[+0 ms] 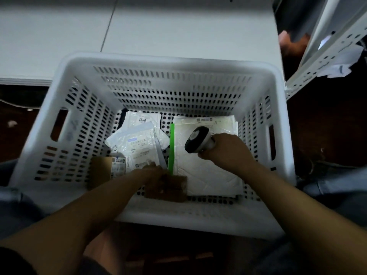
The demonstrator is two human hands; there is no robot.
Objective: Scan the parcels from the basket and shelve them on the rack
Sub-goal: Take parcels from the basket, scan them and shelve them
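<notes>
Head view down into a white perforated basket (65, 92). In the basket's near-left corner stands a small brown carton (100, 169) with a printed label on its right side. The left forearm crosses the basket's near rim, and the left hand (155, 173) lies low among the parcels, fingertips at the near edge of a glossy white poly mailer (137, 144) bearing barcode labels; dim blur hides whether its grip is spread or pinching. A flat brown box (170, 192) lies under that hand. Toward the basket's far wall rests a second white mailer (143, 120) marked 6813. The basket's right half holds a large white padded mailer (206, 173) with a green strip along its left edge. Over it, the right hand (228, 151) has its grip curled tight round the handle of a scanner (198, 139), whose rounded grey-and-black head points toward the basket's far-left. Beyond the basket's far-right corner stands a white perforated rack (325, 50).
</notes>
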